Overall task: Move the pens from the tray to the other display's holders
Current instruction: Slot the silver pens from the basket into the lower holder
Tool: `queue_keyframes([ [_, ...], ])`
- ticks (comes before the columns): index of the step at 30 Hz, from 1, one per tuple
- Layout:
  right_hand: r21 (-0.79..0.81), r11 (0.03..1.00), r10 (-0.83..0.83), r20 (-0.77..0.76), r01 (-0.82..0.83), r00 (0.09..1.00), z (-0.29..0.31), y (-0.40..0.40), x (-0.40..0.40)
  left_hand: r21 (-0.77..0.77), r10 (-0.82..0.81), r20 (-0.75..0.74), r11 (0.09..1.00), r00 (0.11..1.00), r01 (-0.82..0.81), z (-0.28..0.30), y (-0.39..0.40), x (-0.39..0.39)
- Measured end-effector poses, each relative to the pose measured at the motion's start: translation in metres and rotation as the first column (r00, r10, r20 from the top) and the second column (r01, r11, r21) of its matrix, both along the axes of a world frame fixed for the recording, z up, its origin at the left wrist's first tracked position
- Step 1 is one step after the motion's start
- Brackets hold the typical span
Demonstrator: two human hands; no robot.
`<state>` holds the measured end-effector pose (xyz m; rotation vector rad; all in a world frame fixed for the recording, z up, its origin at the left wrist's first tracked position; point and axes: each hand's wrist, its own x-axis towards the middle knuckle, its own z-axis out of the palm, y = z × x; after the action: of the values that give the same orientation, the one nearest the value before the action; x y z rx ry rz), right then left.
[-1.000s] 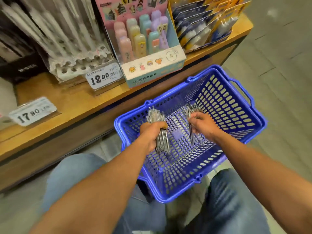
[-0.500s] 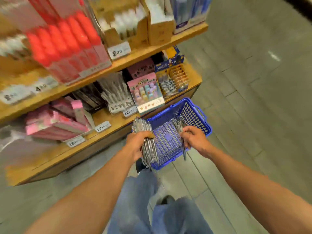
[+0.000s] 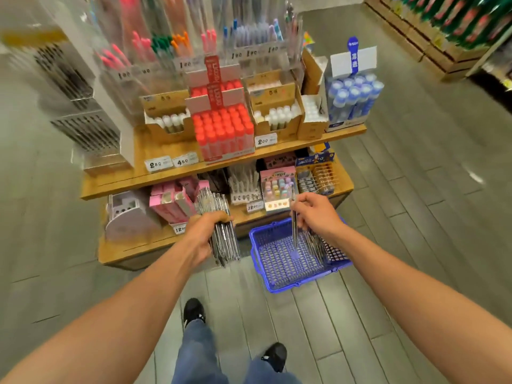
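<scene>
I've come up from a crouch over the blue basket [image 3: 297,263] to standing, left hand [image 3: 206,231] gripping the thick pen bundle [image 3: 221,228], right hand [image 3: 315,214] pinching a few pens [image 3: 294,223], so loading the display holders comes next.

Bare floor [image 3: 415,217] lies open on your right; ahead, the stocked wooden shelves [image 3: 221,164] and blue basket [image 3: 293,284] block your reach.
</scene>
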<state>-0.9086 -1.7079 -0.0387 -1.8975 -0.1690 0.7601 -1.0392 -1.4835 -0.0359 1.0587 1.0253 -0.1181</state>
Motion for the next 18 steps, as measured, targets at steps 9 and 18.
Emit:
queue_keyframes([
  [9,0.015,0.996,0.087,0.06,-0.088,0.994,0.05,0.143,-0.045,-0.037,0.144,0.048,0.989,0.988,-0.142,0.03,0.118,-0.067],
  [18,0.01,0.986,0.166,0.11,-0.168,0.98,0.069,0.304,-0.09,0.003,0.098,0.075,0.995,0.992,-0.099,0.062,0.27,-0.109],
])
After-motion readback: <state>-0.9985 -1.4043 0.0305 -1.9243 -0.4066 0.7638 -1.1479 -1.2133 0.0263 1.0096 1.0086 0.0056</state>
